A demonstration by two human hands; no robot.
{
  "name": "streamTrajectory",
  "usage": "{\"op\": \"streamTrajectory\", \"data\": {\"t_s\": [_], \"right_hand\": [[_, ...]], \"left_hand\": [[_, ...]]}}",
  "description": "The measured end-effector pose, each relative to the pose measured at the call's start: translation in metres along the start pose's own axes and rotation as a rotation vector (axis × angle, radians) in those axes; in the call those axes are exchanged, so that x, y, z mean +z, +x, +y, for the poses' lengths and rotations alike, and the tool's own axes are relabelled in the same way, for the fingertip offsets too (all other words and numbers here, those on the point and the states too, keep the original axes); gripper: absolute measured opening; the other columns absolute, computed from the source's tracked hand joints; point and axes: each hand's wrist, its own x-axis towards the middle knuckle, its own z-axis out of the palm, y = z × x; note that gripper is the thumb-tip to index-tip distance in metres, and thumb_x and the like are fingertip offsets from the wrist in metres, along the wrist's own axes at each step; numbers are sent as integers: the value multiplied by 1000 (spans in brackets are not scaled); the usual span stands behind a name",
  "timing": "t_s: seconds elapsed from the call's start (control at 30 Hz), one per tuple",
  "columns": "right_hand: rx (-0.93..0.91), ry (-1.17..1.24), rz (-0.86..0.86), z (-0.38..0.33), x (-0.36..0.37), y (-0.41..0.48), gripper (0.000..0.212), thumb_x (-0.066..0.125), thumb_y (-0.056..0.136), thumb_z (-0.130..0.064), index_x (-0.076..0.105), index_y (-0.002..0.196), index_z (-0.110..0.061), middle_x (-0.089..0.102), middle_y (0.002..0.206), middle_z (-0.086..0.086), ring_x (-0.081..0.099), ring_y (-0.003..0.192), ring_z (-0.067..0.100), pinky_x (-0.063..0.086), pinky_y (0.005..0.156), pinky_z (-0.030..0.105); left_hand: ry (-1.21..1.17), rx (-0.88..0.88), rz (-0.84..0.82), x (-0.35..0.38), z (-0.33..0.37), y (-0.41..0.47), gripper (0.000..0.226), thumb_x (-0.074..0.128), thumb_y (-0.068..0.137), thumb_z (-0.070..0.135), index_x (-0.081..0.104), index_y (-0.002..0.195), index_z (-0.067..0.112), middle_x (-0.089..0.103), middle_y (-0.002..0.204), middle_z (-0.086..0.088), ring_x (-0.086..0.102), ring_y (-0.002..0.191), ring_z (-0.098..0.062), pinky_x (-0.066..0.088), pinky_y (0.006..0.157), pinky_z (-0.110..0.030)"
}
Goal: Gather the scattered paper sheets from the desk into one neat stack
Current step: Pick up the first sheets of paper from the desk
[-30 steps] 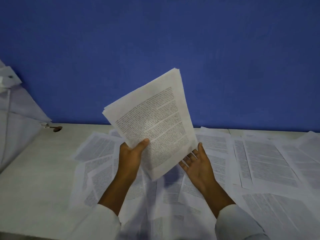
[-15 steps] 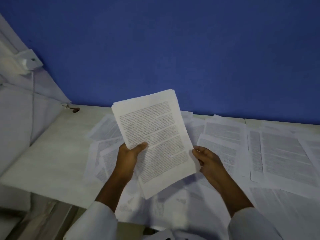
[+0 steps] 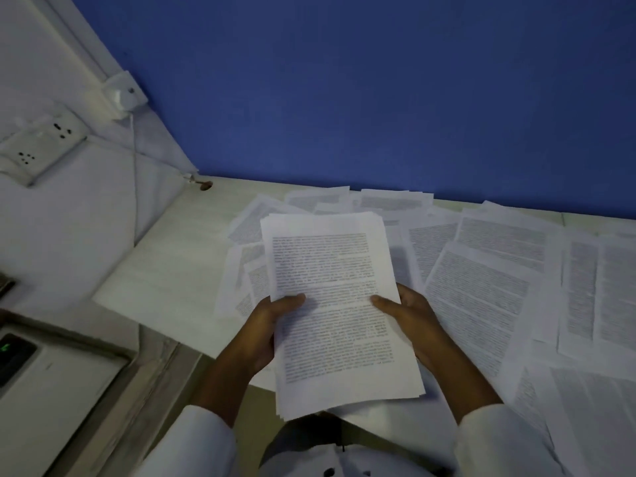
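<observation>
A stack of printed paper sheets (image 3: 335, 270) is held above the near edge of the desk, text facing me. My left hand (image 3: 266, 330) grips its left edge, thumb on top. My right hand (image 3: 407, 320) grips its right edge, thumb on the page as well. Several loose printed sheets (image 3: 481, 280) lie scattered and overlapping on the pale desk (image 3: 172, 270), spreading from behind the stack to the right edge of view.
A blue wall (image 3: 344, 80) backs the desk. A white side panel at the left carries a power strip (image 3: 41, 142) and a small white box (image 3: 124, 92). A grey device with a green light (image 3: 13, 352) sits at the lower left.
The stack has come down and squared up in front of me. My right hand, open beside the sheets a second ago, now grips the right edge. The view has tilted down and left.
</observation>
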Motion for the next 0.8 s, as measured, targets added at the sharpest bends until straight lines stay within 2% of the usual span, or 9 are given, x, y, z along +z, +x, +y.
{"op": "streamTrajectory", "data": {"t_s": [0.13, 0.2, 0.3, 0.37, 0.5, 0.57, 0.63, 0.7, 0.8], "right_hand": [[-27, -38, 48, 3, 27, 8, 26, 65, 92, -13, 64, 116, -22, 71, 104, -7, 69, 92, 7, 53, 68, 13], [-27, -53, 45, 5, 45, 14, 27, 64, 92, -15, 64, 118, -23, 71, 106, -7, 69, 95, 9, 54, 72, 15], [-10, -68, 40, 8, 75, 29, 29, 65, 92, -18, 66, 121, -19, 72, 113, -3, 69, 104, 14, 54, 92, 27], [4, -149, 31, 9, 103, 43, 31, 65, 93, -20, 65, 124, -18, 71, 115, -4, 68, 104, 12, 53, 93, 26], [-15, -271, 22, 17, 173, 75, 28, 61, 95, -18, 64, 123, -21, 70, 113, -9, 66, 100, 2, 51, 78, 11], [-21, -295, 39, 24, 209, 93, 29, 60, 96, -17, 64, 124, -20, 70, 114, -8, 67, 100, 3, 52, 80, 13], [-5, -312, 51, 28, 243, 109, 30, 59, 96, -16, 64, 125, -18, 70, 116, -5, 67, 102, 8, 53, 88, 23], [35, -343, 9, 35, 274, 124, 30, 59, 96, -15, 63, 126, -14, 68, 118, -2, 66, 104, 13, 52, 91, 26], [95, -459, -103, 43, 315, 143, 29, 60, 95, -15, 63, 123, -11, 66, 116, 0, 64, 99, 13, 51, 85, 24]], "left_hand": [[261, 1, 95, -19, -19, 2, 29, 69, 88, 14, 68, 118, 15, 73, 114, -5, 70, 102, -19, 54, 94, -38], [185, 21, 143, -36, -18, 11, 30, 69, 88, 10, 68, 117, 14, 74, 111, -3, 71, 100, -19, 55, 92, -36], [122, 82, 186, -74, -2, 30, 25, 68, 88, 7, 70, 111, 16, 75, 104, -2, 73, 90, -14, 57, 73, -21], [78, 117, 224, -105, 8, 42, 24, 68, 88, 7, 69, 111, 15, 75, 99, 0, 73, 84, -11, 57, 67, -18], [-70, 57, 153, -181, 9, 65, 30, 64, 90, 3, 65, 120, 8, 72, 112, -8, 70, 101, -22, 58, 81, -27], [-41, 16, 167, -221, 0, 73, 34, 65, 90, 3, 63, 124, 7, 70, 117, -8, 68, 105, -22, 54, 92, -32], [-33, -14, 219, -255, -8, 74, 37, 64, 91, 2, 61, 127, 7, 68, 120, -7, 65, 108, -23, 46, 102, -37], [-77, -27, 273, -286, -17, 73, 37, 59, 92, -3, 58, 128, 6, 67, 118, -5, 64, 108, -23, 43, 105, -37], [-125, -15, 368, -327, -20, 72, 35, 55, 94, -7, 59, 125, 8, 67, 114, -3, 64, 105, -23, 43, 103, -38]]}}
